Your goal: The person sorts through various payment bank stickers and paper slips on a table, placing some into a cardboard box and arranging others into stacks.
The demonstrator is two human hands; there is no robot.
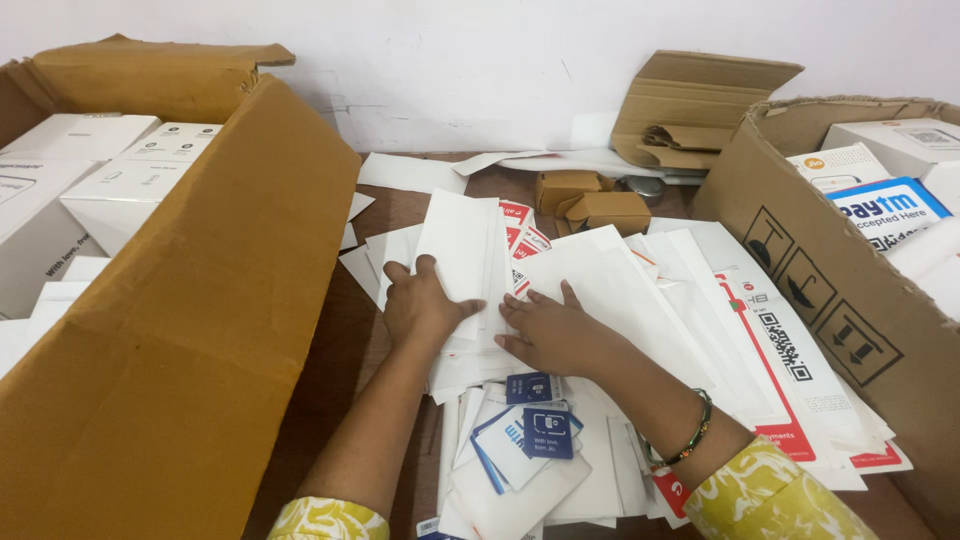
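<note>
My left hand (425, 305) lies flat on a stack of white paper sleeves (462, 245) in the middle of a brown table, thumb spread onto the top sleeve. My right hand (552, 333) presses palm down on an overlapping fan of white sleeves (600, 280) just to its right; a beaded bangle is on that wrist. The two hands almost touch. Neither hand is closed around anything. Below them lie more white sleeves and small blue and white cards (530, 430). Red and white printed sheets (775, 360) fan out to the right.
A large open cardboard box (210, 330) with white cartons inside stands at the left. Another cardboard box (820, 270) with white and blue cartons stands at the right. Small brown boxes (600, 205) and folded cardboard (690, 105) sit at the back by the white wall.
</note>
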